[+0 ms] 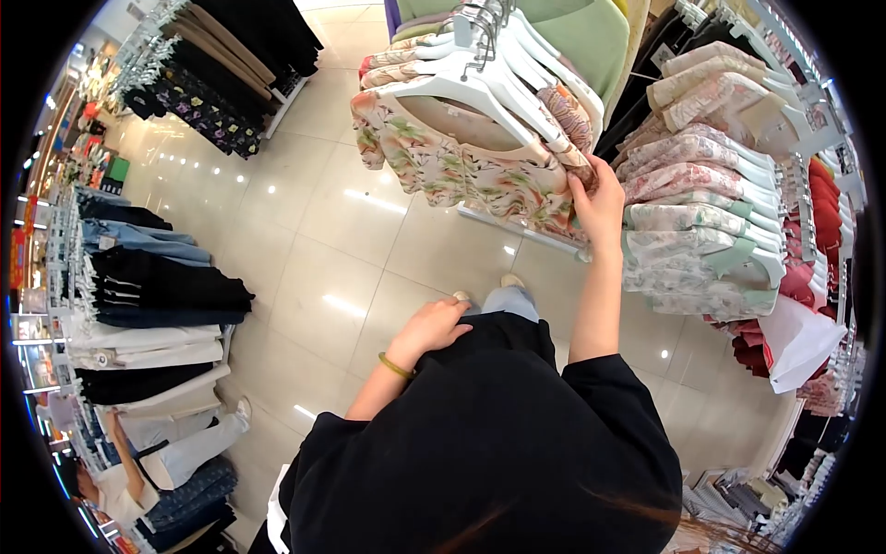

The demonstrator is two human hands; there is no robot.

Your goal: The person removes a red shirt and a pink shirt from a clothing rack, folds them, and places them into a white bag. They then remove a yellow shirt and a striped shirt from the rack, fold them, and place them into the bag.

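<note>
A floral blouse (466, 175) in cream, orange and green hangs on a white hanger (461, 88) at the front of the rack. My right hand (600, 205) is closed on the right-side edge of this blouse, near its sleeve; some fingertips are hidden behind the cloth. Behind it hang more patterned tops, one with a brown-striped sleeve (565, 115). My left hand (432, 329), with a yellowish bangle (395, 366) on the wrist, is held low before my black top (489, 434). Its fingers are loosely extended with the thumb apart, and no object shows in it.
Several floral tops (697, 185) hang on the right, with a white bag (801, 342) beside them. Trousers and jeans (148, 245) line the left side. Another person (129, 462) stands at lower left. Glossy tiles (318, 268) cover the floor.
</note>
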